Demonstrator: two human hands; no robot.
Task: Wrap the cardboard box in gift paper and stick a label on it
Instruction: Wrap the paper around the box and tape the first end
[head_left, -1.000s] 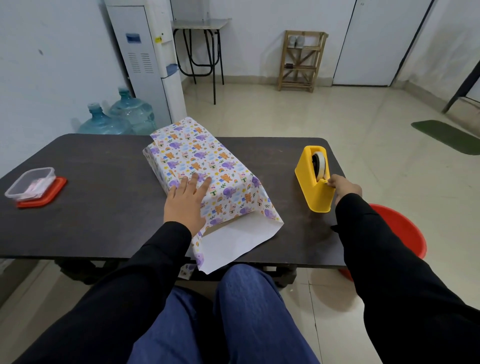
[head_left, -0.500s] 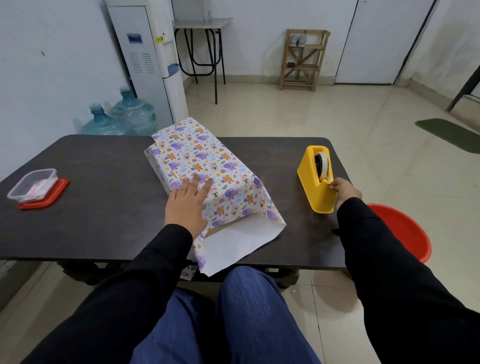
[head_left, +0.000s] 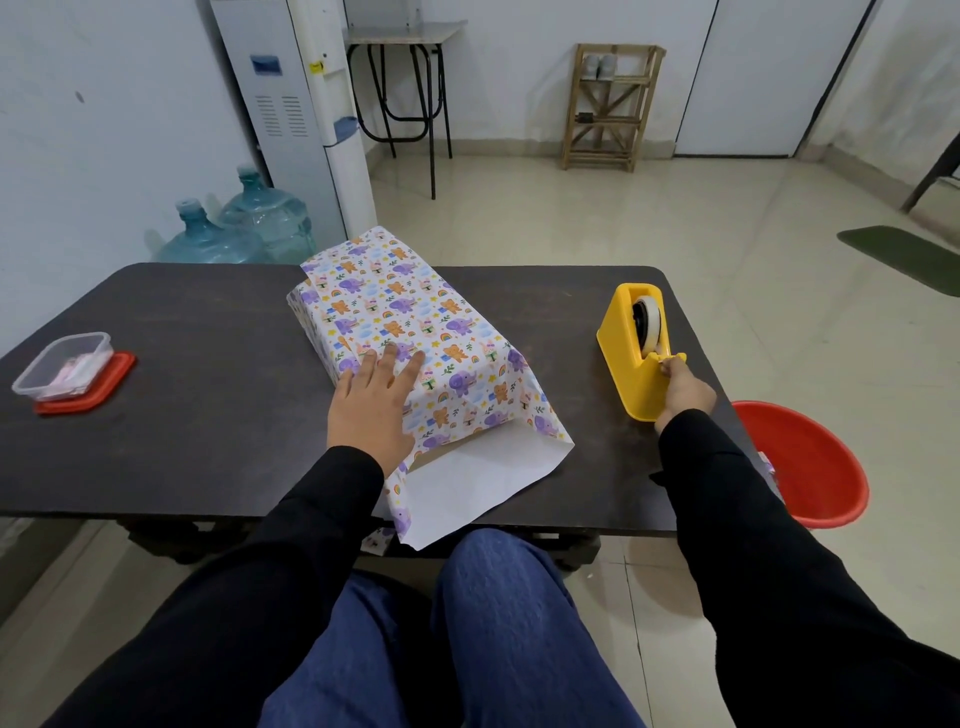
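The box (head_left: 400, 312), covered in white gift paper printed with purple elephants and orange bears, lies in the middle of the dark table (head_left: 208, 374). Its near end is unfolded, with a white paper flap (head_left: 478, 483) reaching over the table's front edge. My left hand (head_left: 371, 402) presses flat on the paper on top of the box, fingers straight. A yellow tape dispenser (head_left: 631, 345) stands at the right of the table. My right hand (head_left: 683, 387) pinches the tape end at the dispenser's cutter. The cardboard itself is hidden under the paper.
A clear plastic container (head_left: 62, 364) sits on a red lid (head_left: 85, 397) at the table's left edge. A red basin (head_left: 802, 462) is on the floor to the right. Water bottles (head_left: 244, 223) and a dispenser (head_left: 296, 114) stand behind the table.
My right hand has stayed at the tape dispenser's cutter, shifting only slightly. My left hand keeps pressing on the wrapped box.
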